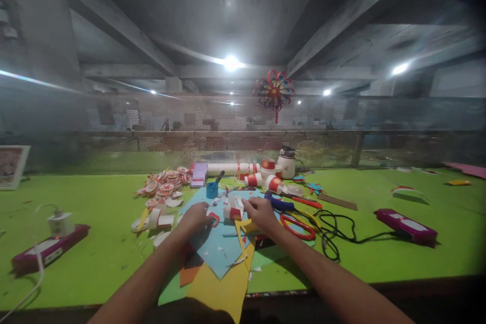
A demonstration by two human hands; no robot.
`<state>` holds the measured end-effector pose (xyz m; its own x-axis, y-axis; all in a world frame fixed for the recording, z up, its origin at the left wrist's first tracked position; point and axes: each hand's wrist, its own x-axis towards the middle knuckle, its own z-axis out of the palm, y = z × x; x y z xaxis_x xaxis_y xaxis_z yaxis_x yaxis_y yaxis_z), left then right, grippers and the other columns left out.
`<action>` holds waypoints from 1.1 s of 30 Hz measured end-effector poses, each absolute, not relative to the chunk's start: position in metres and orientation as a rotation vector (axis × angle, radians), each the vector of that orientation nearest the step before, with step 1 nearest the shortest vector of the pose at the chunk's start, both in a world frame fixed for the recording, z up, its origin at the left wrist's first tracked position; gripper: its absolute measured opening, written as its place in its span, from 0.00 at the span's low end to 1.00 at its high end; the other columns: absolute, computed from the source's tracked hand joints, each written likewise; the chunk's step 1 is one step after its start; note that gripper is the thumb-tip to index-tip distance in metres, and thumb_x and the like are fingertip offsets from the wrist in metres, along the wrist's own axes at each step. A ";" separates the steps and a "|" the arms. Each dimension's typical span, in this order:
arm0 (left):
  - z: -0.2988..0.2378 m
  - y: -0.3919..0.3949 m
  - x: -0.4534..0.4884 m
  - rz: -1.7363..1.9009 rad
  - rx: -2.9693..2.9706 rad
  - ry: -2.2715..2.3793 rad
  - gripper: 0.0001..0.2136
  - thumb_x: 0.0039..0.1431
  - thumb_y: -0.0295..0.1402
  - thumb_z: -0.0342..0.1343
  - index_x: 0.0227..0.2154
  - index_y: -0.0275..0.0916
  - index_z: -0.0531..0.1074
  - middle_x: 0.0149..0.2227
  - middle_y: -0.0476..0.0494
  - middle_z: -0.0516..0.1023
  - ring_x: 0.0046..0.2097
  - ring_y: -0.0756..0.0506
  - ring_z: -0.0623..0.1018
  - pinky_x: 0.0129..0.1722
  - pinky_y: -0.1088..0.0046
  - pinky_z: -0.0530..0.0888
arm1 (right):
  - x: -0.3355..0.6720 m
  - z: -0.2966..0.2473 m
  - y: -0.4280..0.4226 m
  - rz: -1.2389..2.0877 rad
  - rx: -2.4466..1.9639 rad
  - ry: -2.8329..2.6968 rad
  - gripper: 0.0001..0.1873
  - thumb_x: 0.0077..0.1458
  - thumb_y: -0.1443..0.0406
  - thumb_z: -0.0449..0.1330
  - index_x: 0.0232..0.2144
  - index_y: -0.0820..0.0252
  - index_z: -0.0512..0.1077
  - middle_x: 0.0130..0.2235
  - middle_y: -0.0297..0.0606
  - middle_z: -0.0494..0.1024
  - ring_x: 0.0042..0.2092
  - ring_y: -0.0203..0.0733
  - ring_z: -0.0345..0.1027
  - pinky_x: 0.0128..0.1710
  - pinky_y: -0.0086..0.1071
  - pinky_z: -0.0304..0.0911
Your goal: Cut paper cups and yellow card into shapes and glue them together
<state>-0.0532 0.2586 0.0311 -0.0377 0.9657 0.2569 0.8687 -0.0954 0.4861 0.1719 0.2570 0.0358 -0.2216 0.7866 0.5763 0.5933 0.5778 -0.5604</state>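
Red-and-white paper cup piece [233, 211]: cut and folded open, it lies on the blue paper sheet [220, 250] between the two hands, near the middle of the green table [94, 223].
Right hand [262, 214]: its fingers are drawn together at the right edge of the paper cup piece and pinch it lightly; the forearm comes in from the lower right.
Left hand [195, 218]: it lies knuckles up with its fingers curled down onto the blue paper sheet, just left of the paper cup piece. Whether it pinches anything I cannot tell.
Red ring [214, 219]: a small cut loop lying at the left hand's fingertips.
Sheets: a yellow sheet [224, 291] and an orange sheet [188, 275] show from under the blue one, near the table's front edge.
Right of the hands: red-handled scissors [300, 228], a blue-handled tool [279, 204] and a looped black cable [336, 235] lie close together.
Behind the hands: a small blue cup [211, 190] holds a dark tool, whole paper cups [266, 178] lie on their sides, and a white jar [286, 163] stands upright.
Left rear: a pile of cut cup rims [163, 186].
Table ends: a power strip [47, 249] with a white charger [61, 223] lies at the left, and a second power strip [406, 226] at the right.
Background: a paper pinwheel [274, 90] hangs on the mesh fence [152, 116].
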 end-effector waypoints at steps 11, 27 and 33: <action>0.050 0.247 -0.056 1.276 1.521 1.260 0.18 0.50 0.29 0.57 0.46 0.37 0.67 0.28 0.47 0.74 0.30 0.49 0.77 0.32 0.71 0.74 | 0.176 0.034 0.258 0.322 -1.099 -1.954 0.11 0.62 0.61 0.54 0.41 0.63 0.71 0.40 0.37 0.75 0.36 0.38 0.72 0.36 0.35 0.69; 0.056 0.238 -0.054 1.283 1.420 1.082 0.11 0.42 0.34 0.63 0.27 0.33 0.70 0.24 0.48 0.73 0.25 0.51 0.74 0.26 0.76 0.70 | 0.177 0.034 0.258 0.269 -1.046 -1.967 0.11 0.62 0.61 0.54 0.38 0.63 0.71 0.36 0.35 0.76 0.32 0.35 0.71 0.32 0.31 0.69; 0.053 0.239 -0.054 1.240 1.447 1.168 0.13 0.44 0.37 0.61 0.29 0.34 0.69 0.23 0.48 0.74 0.23 0.51 0.74 0.23 0.77 0.68 | 0.178 0.034 0.258 0.262 -1.064 -1.981 0.12 0.62 0.61 0.54 0.36 0.64 0.71 0.33 0.34 0.75 0.30 0.33 0.70 0.30 0.30 0.68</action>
<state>-0.0545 0.2394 0.0531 0.0606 0.9837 0.1692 0.1102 -0.1751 0.9784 0.1781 0.2580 0.0339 -0.2772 0.7631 0.5838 0.5852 0.6160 -0.5274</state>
